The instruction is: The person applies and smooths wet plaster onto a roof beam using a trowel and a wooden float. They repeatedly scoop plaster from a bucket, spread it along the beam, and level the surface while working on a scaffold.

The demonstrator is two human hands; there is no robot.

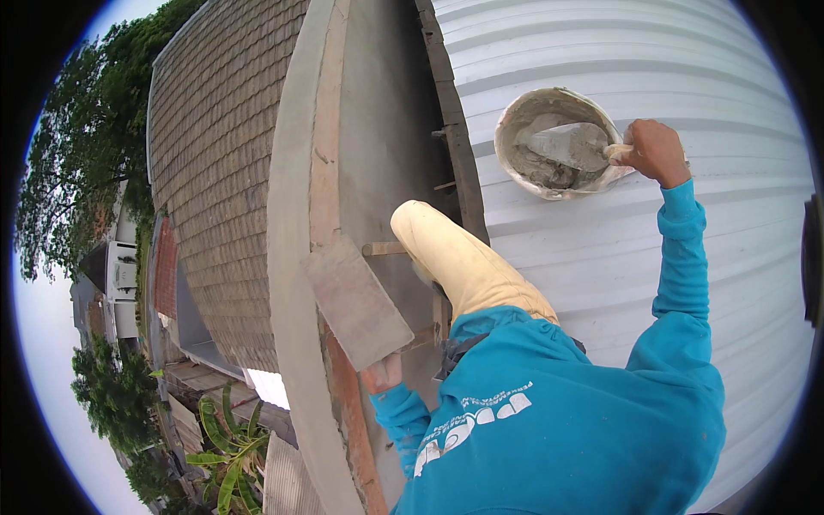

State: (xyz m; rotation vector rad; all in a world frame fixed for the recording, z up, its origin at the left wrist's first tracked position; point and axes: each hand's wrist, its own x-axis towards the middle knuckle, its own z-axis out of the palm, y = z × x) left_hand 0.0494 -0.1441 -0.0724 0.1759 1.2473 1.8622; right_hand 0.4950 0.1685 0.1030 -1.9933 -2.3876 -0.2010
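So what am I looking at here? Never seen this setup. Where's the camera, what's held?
No robot: these are a person's own bare hands. The single picture comes from a wide fisheye camera worn on the head, looking down, so straight edges bend. The right hand grips a trowel, its blade inside a bucket of grey mortar. The bucket is on a white ribbed roof. The left hand holds a rectangular board at its lower end.

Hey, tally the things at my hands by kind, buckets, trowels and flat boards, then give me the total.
Bucket, with grey mix inside: 1
Trowel, in your right hand: 1
Flat board, at your left hand: 1
Total: 3
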